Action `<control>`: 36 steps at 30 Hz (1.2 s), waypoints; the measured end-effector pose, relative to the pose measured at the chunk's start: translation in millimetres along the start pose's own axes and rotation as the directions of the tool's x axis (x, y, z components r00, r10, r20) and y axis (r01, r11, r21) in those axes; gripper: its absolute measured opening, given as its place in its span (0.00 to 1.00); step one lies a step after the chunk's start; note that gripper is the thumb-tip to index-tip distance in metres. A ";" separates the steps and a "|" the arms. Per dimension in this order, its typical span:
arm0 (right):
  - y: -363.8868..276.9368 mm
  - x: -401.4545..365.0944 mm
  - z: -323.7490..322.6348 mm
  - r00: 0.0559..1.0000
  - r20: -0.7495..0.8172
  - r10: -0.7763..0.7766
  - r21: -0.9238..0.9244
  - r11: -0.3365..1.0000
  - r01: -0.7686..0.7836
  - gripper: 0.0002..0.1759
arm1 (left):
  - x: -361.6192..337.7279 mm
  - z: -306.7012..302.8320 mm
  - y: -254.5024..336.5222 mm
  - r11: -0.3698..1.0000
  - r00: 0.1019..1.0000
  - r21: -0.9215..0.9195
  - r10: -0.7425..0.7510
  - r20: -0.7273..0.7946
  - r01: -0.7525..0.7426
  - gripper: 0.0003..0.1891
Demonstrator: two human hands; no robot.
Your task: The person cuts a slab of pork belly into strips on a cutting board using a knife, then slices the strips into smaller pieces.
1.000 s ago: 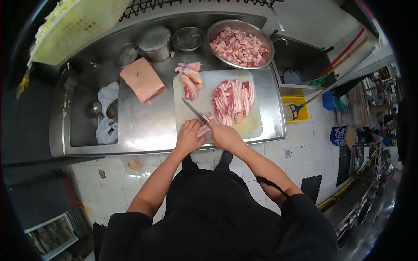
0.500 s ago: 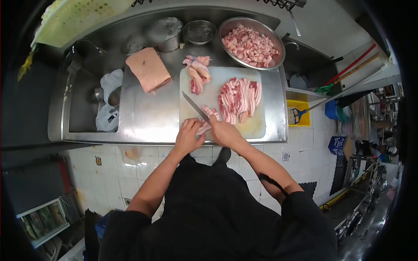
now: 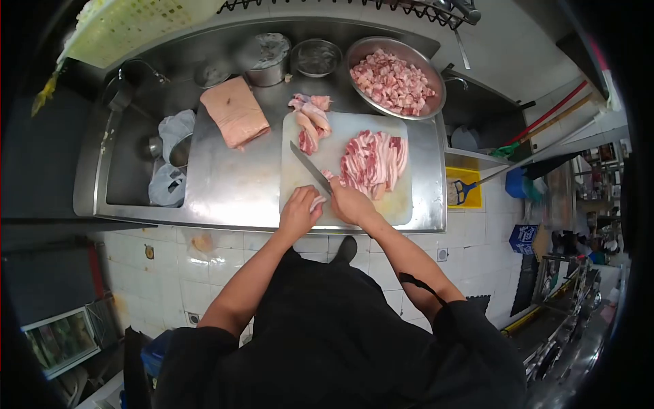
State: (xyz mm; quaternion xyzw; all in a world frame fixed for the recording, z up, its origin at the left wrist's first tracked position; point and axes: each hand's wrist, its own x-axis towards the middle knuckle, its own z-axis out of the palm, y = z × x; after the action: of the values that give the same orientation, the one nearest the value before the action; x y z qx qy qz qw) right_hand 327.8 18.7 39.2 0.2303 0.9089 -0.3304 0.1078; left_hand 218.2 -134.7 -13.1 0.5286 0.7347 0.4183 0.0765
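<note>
My right hand (image 3: 350, 204) is closed around the handle of a knife (image 3: 310, 166), whose blade points to the far left over the white cutting board (image 3: 291, 183). Left of it, my left hand (image 3: 298, 210) has its fingers curled on a pork strip (image 3: 318, 202) at the board's near side. A little cut pork (image 3: 328, 174) shows beside the blade, partly hidden by my right hand. Sliced pork belly strips (image 3: 371, 162) lie in a pile on the board's right half. Fattier pork pieces (image 3: 312, 124) rest at its far left corner.
A large pork slab (image 3: 235, 112) sits on the steel counter (image 3: 231, 184). Behind the board stands a metal bowl (image 3: 436, 103) of diced pork (image 3: 392, 80), with a smaller bowl (image 3: 317, 58) and a pot (image 3: 267, 73) beside it. A sink (image 3: 126, 180) with plastic bags is at left.
My right hand and knife have moved slightly right, away from my left hand. The cut pork by the blade is now more covered. The whole view has shifted slightly.
</note>
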 end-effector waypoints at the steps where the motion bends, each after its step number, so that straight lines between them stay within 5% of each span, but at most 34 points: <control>1: -1.4 -3.9 -5.4 1.000 -0.005 -0.011 -0.020 1.000 0.011 0.23 | 4.4 0.9 -0.9 1.000 1.000 0.005 -0.015 0.019 0.015 0.17; 6: -22.5 -35.6 -20.4 0.998 0.059 -0.017 -0.114 0.993 0.024 0.24 | -2.3 -19.5 4.0 0.993 0.998 0.117 0.002 -0.062 0.005 0.19; 9: -28.2 -53.3 -13.1 0.997 0.077 -0.005 -0.169 0.985 0.018 0.16 | -5.5 -17.6 -4.2 0.999 0.999 0.044 -0.017 0.048 0.015 0.19; 11: -24.9 -52.9 2.5 0.993 0.111 0.051 -0.210 0.977 -0.027 0.25 | -6.9 -13.4 -5.6 0.999 0.998 0.028 0.025 0.054 -0.027 0.18; 18: -22.6 24.4 12.3 0.994 -0.018 -0.107 -0.121 0.987 0.104 0.26 | -1.2 -18.5 -13.8 0.998 0.997 0.049 0.046 0.065 -0.049 0.20; 21: -16.6 3.6 -1.6 0.996 0.036 -0.082 -0.168 0.982 0.087 0.26 | -10.5 -23.7 -3.1 1.000 0.999 0.009 0.003 -0.033 -0.003 0.19; 31: -37.7 -23.7 12.4 0.991 0.130 0.011 -0.175 0.985 0.012 0.25 | -19.3 -20.1 -13.9 0.999 0.999 0.027 -0.031 0.008 0.031 0.19; 34: -23.8 18.8 23.6 0.998 0.036 -0.044 -0.117 0.992 0.048 0.27 | -17.1 -19.6 -18.7 1.000 1.000 0.016 -0.026 0.016 0.026 0.19; 36: -20.5 40.6 22.7 0.973 0.015 -0.230 -0.011 0.973 0.231 0.24 | -17.3 -22.1 -15.3 0.998 0.997 0.038 -0.057 0.058 0.055 0.18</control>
State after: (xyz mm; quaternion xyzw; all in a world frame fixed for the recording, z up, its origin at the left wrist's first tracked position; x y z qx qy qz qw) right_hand 283.5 4.2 19.1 0.1203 0.9308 -0.3366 0.0765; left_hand 202.4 -162.5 -15.3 0.5212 0.7540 0.3869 0.1003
